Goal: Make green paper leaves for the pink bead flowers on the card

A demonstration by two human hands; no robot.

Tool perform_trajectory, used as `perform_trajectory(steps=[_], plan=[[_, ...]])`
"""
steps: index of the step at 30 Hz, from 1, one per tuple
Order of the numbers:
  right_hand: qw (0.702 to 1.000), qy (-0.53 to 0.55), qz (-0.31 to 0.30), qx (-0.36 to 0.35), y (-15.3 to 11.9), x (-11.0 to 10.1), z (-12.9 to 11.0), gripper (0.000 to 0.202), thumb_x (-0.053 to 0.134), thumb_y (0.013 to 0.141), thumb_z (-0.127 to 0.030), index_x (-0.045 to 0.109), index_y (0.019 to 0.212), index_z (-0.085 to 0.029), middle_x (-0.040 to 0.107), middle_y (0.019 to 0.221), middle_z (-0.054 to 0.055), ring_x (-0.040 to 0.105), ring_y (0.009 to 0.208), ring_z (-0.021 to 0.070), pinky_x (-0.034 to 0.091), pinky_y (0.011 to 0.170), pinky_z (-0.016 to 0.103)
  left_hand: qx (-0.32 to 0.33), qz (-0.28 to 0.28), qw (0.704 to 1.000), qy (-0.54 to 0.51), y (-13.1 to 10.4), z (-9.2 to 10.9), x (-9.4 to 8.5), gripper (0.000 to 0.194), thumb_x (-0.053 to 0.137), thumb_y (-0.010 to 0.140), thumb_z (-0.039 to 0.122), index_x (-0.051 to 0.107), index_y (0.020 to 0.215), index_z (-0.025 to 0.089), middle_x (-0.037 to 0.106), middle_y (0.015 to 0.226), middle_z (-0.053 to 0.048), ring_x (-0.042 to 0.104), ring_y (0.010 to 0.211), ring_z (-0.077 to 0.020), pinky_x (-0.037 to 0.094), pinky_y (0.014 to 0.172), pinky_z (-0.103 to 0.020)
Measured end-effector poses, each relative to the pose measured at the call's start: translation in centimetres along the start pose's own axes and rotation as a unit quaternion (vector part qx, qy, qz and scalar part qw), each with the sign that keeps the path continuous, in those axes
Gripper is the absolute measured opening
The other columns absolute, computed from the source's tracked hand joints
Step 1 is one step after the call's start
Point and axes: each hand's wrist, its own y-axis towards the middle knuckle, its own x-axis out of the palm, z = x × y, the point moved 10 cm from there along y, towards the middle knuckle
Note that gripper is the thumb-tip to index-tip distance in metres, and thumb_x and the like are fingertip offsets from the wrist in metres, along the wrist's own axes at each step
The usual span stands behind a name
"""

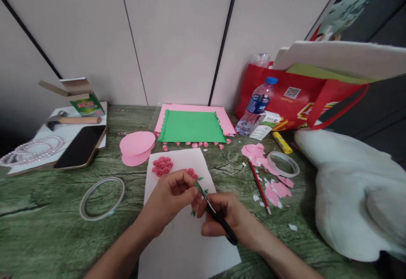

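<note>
My right hand [233,215] is closed around black-handled scissors [223,225], whose blades point up and left. At the blade tips, my left hand [166,203] pinches a small green paper piece [197,184], partly hidden by the fingers. Both hands are over a white paper sheet [187,249]. A cluster of rolled pink paper flowers [162,166] rests on the sheet's upper left. Another pink flower cluster [191,172] shows just behind my left fingers. Small green bits [193,213] lie on the sheet beneath the hands.
Green paper [192,126] on pink sheets lies at the back, with small pink rolls along its front. Pink ovals [136,145], a tape roll [83,207] and a phone [82,147] are left. At right are a pencil [259,188], pink scraps, a bottle [256,107] and a white plush object [345,194].
</note>
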Motion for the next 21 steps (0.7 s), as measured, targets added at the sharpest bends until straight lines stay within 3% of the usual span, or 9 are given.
perform_trajectory(steps=[18, 21], plan=[[1.000, -0.010, -0.010, 0.022, -0.1, 0.3, 0.4, 0.034, 0.076, 0.061, -0.043, 0.059, 0.069, -0.016, 0.036, 0.046, -0.009, 0.027, 0.044, 0.0049, 0.020, 0.042, 0.021, -0.019, -0.053, 0.998, 0.019, 0.2, -0.1, 0.0, 0.015, 0.064, 0.069, 0.020, 0.050, 0.063, 0.016, 0.062, 0.057, 0.001, 0.054, 0.051, -0.0106, 0.042, 0.054, -0.025], [0.998, 0.002, 0.061, -0.003, 0.0, -1.1, -0.1, 0.037, 0.076, 0.060, -0.046, 0.058, 0.068, -0.015, 0.040, 0.046, -0.008, 0.031, 0.043, 0.0052, 0.023, 0.041, 0.020, -0.013, -0.057, 0.998, 0.018, 0.1, 0.0, 0.0, 0.014, 0.064, 0.070, 0.021, 0.052, 0.064, 0.016, 0.063, 0.058, 0.001, 0.055, 0.052, -0.0107, 0.043, 0.055, -0.025]])
